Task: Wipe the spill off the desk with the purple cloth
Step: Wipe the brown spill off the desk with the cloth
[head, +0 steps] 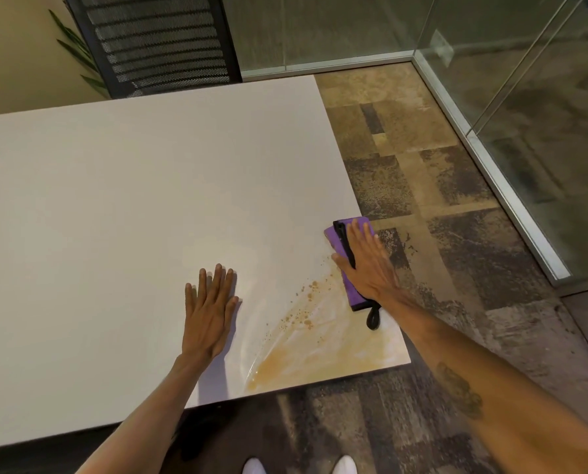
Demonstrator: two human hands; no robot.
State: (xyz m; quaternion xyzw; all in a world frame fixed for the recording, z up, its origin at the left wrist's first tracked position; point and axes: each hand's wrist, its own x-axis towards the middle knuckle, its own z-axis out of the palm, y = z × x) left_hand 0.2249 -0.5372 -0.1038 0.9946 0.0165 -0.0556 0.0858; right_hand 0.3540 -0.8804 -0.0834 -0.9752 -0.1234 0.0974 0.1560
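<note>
A tan liquid spill (316, 347) is smeared over the near right corner of the white desk (142, 186), with small droplets scattered toward its upper left. The folded purple cloth (335, 239), edged in black with a black loop, lies along the desk's right edge just beyond the spill. My right hand (364, 265) presses flat on top of the cloth, fingers spread and pointing away from me. My left hand (212, 309) rests palm down on the bare desk, left of the spill, holding nothing.
A black mesh chair (159, 42) stands behind the desk's far edge, with plant leaves (77, 49) beside it. Patterned carpet (439, 200) lies to the right, bounded by a glass partition (525, 97). White shoe tips (343, 465) show below the near edge.
</note>
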